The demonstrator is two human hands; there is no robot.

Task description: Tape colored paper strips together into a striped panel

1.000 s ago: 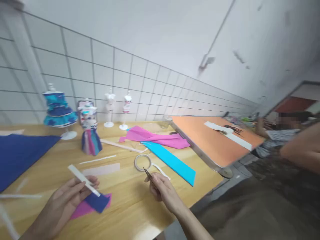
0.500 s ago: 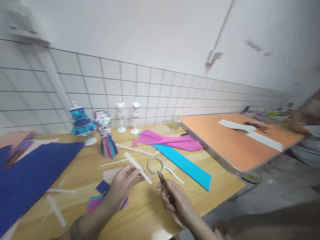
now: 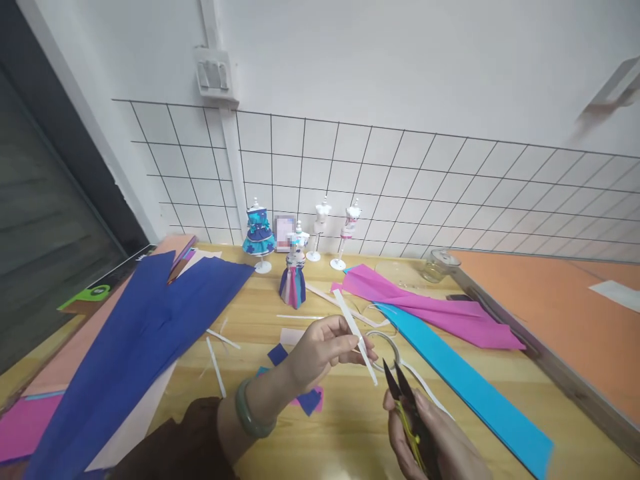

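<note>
A narrow white strip (image 3: 354, 332) is pinched between the thumb and fingers of my left hand (image 3: 325, 350), held at a slant above the table. My right hand (image 3: 425, 433) grips a pair of thread snips (image 3: 406, 407) with dark blades and a yellow part at the handle. The blades are spread and point up, a little right of the strip's lower end and apart from it. Behind the blades lies a roll of tape (image 3: 393, 341), partly hidden by my left fingers. Small blue and pink squares (image 3: 310, 401) lie on the table below my left wrist.
Small dress forms stand at the back, one in a blue dress (image 3: 259, 233), one in a striped skirt (image 3: 293, 287). Dark blue cloth (image 3: 135, 333) covers the left side. Pink cloth (image 3: 425, 300) and a turquoise strip (image 3: 470, 380) lie right, near a glass jar (image 3: 440, 265) and an orange board (image 3: 550, 307).
The view has swung left, bringing the wall switch and dark blue cloth further into sight. Both hands keep hold of the strip and the snips; the snips' blades now show spread.
</note>
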